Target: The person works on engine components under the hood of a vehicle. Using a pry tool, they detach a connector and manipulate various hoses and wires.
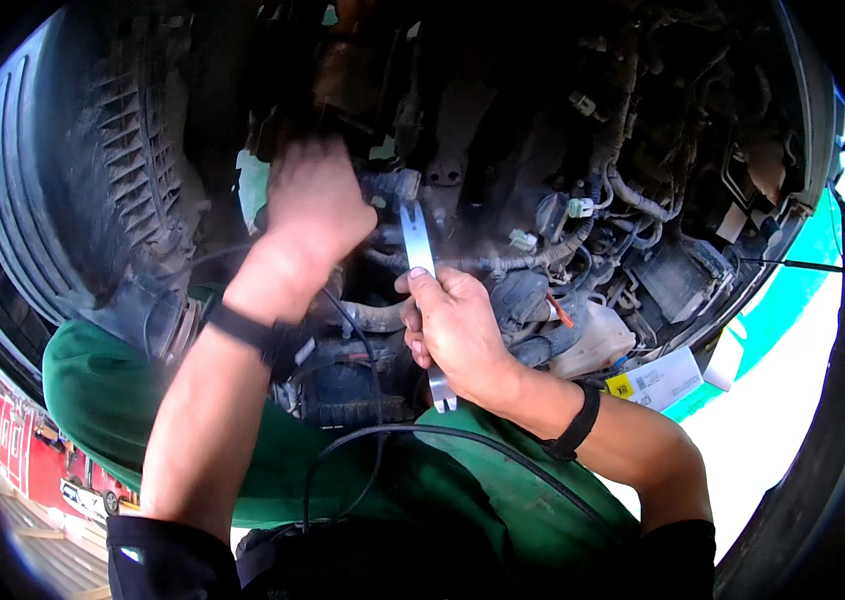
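My right hand (455,330) grips a flat silvery pry tool (417,240) with a forked tip that points up into a car's engine bay. The tool's lower forked end (442,396) sticks out below my palm. My left hand (315,205) reaches up and deeper into the bay just left of the tool's tip. Its fingers are hidden among dark parts, so I cannot tell what they touch. Both wrists wear black bands. Grey connectors and hoses (583,215) sit right of the tool.
A dusty black ribbed plastic cover (93,170) curves on the left. A white fluid tank (598,340) and a labelled white part (658,380) lie at the right. A black cable (463,435) loops across my green shirt. The car's dark body edge (823,420) frames the right.
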The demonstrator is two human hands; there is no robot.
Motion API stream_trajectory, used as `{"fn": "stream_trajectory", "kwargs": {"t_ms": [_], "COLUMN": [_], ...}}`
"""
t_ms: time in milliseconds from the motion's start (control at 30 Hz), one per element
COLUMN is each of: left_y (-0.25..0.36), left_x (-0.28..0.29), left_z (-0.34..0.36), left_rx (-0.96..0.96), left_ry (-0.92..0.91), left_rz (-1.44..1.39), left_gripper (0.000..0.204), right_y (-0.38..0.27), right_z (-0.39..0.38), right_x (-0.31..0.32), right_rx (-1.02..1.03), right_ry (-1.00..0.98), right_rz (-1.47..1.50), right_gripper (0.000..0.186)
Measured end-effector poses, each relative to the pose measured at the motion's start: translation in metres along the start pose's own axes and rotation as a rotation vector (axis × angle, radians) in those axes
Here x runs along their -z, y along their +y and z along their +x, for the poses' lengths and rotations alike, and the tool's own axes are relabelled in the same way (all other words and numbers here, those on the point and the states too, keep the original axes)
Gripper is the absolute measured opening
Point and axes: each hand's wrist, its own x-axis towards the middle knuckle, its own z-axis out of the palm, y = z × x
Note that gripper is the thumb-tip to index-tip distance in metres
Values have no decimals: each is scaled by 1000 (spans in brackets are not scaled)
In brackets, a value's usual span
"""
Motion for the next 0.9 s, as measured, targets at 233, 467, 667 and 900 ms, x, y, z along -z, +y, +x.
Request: {"fn": "stream_trajectory", "kwargs": {"t_ms": [233,467,667,900], "left_y": [20,33,39,52], "left_x": [20,-9,5,3], "left_z": [-102,-129,-127,-123], "left_rx": [248,412,709,580], "left_ry": [-360,-283,-295,-69], "left_rz": [-915,-1487,-1784,-1450], "left_gripper": [48,47,42,38], "right_y": [22,28,18,6], "right_z": [20,21,21,25], "right_x": [-11,-22,-40,-38], "right_rx": [245,235,272,258], "right_ry": [124,152,209,225], "right_rz": [-131,-204,-159,-209], "right_gripper": [31,27,34,36]}}
